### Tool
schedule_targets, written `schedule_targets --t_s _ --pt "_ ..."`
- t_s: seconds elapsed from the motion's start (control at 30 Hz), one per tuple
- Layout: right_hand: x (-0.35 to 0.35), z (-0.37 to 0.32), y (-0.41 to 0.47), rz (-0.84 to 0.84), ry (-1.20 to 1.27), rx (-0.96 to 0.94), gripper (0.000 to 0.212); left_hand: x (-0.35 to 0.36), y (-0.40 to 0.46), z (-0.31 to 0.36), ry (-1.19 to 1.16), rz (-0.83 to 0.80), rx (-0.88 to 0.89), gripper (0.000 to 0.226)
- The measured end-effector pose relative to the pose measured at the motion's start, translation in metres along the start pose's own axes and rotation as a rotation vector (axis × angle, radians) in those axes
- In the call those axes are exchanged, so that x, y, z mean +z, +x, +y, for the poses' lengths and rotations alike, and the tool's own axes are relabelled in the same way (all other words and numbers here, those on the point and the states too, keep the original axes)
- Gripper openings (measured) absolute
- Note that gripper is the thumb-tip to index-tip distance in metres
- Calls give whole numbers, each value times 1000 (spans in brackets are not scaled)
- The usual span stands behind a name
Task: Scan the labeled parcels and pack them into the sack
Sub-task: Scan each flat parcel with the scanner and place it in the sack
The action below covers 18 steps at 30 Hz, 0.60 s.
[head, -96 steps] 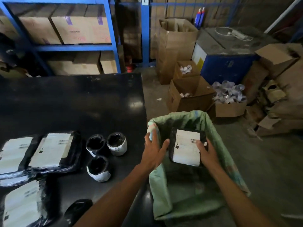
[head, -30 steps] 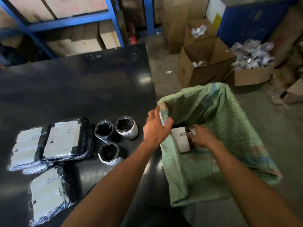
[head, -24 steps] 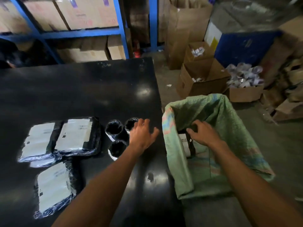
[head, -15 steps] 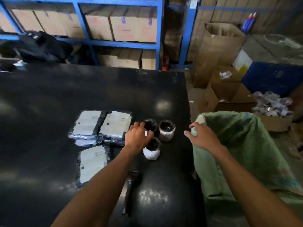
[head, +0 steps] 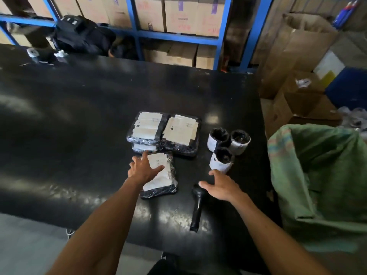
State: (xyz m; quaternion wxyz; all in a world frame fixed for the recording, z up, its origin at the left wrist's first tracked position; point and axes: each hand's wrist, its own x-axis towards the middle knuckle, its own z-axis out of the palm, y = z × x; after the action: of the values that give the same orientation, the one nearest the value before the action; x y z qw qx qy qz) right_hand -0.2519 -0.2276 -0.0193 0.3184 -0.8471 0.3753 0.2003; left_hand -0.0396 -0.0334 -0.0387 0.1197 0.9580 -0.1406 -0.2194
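Flat black parcels with white labels lie on the black table [head: 79, 116]. My left hand [head: 143, 168] rests with spread fingers on the nearest parcel [head: 161, 176]. Behind it lie two more flat parcels [head: 146, 128] [head: 181, 132], the left one stacked on another. Three round parcels [head: 228, 144] wrapped in black film with white labels stand together to the right. My right hand [head: 220, 185] hovers open just above the head of the black handheld scanner [head: 196, 207] lying on the table. The green woven sack [head: 321, 175] hangs open at the table's right edge.
Blue shelving with cardboard boxes [head: 178, 14] runs behind the table. A black bag [head: 81, 36] sits at the far left edge. Open cartons [head: 301, 108] and a blue bin [head: 347, 86] crowd the floor to the right, behind the sack.
My right hand left the parcel in the sack and came over to the scanner. My left hand let go of the sack's rim and moved left onto the nearest flat parcel.
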Motion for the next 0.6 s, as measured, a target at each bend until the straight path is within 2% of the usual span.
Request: schedule_targets --t_s 0.13,0.23,0.47,0.6 --pt "40 -4 -3 -59 195 139 97 6 10 -21 -104 -148 -52 125" --pt "63 -7 0 -46 369 206 98 12 18 -26 -175 -237 -78 140" --pt "89 -16 2 129 570 240 70 15 36 -31 -310 -323 -74 154" --pt "76 -21 -3 145 781 230 52 13 32 -30 -381 -260 -75 140"
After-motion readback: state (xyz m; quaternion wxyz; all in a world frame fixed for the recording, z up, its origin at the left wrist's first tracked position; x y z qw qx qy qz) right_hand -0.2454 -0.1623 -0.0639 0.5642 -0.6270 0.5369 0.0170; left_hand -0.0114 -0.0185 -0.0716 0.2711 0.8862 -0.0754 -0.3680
